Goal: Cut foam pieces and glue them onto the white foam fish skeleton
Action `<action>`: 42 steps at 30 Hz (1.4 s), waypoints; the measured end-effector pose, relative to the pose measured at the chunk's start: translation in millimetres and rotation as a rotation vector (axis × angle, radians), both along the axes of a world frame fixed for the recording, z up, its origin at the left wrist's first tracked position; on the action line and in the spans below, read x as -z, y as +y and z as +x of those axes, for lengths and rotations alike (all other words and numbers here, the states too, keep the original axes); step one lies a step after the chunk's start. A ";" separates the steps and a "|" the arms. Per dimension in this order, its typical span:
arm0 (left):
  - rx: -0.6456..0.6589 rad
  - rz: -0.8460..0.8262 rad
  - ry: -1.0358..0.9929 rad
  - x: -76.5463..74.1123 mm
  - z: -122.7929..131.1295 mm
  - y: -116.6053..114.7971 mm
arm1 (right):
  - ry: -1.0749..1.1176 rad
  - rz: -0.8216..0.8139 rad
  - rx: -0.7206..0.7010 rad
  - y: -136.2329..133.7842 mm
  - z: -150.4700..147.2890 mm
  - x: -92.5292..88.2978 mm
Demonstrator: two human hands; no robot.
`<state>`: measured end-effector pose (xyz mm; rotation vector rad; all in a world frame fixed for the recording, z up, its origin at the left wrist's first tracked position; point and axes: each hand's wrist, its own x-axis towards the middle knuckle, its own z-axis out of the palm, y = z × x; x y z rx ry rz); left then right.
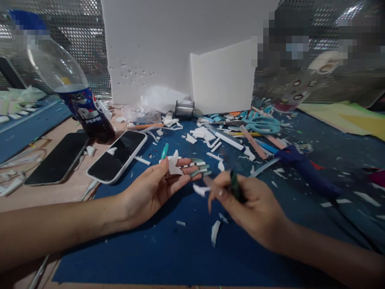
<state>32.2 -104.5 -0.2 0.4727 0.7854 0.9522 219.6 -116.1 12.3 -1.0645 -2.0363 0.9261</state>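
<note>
the left hand is pinching a white piece above the blue mat, seemingly to steady it, while the right hand is clasping a blurred, dark-handled tool nearby.

I see a tan tabletop bearing a Pepsi bottle, a black smartphone and a blue mat; on the mat lie white scraps, teal-handled scissors and a glue gun.

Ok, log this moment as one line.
left hand: holds pointed white piece | right hand: holds dark tool, motion-blurred, type unclear | blue mat: white scraps scattered
</note>
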 end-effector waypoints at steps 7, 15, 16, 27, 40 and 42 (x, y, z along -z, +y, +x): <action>0.134 -0.019 -0.034 -0.5 -5.9 -1.3 | 0.132 0.011 0.517 41.5 21.8 -11.1; 0.188 -0.038 -0.066 3.3 -8.2 -0.6 | -0.049 -0.026 0.640 67.2 40.2 -7.5; 0.194 -0.038 -0.064 3.6 -8.0 -0.6 | -0.054 -0.025 0.644 67.1 39.8 -7.8; 0.163 0.822 0.896 1.4 -20.0 -7.7 | 0.190 -0.594 0.047 29.2 14.2 -1.1; 0.234 0.976 1.106 4.1 -16.9 -11.9 | 0.146 -0.660 -0.019 2.5 -6.0 4.4; 0.256 1.008 1.097 4.5 -17.2 -11.8 | 0.153 -0.684 -0.033 3.0 -7.1 4.1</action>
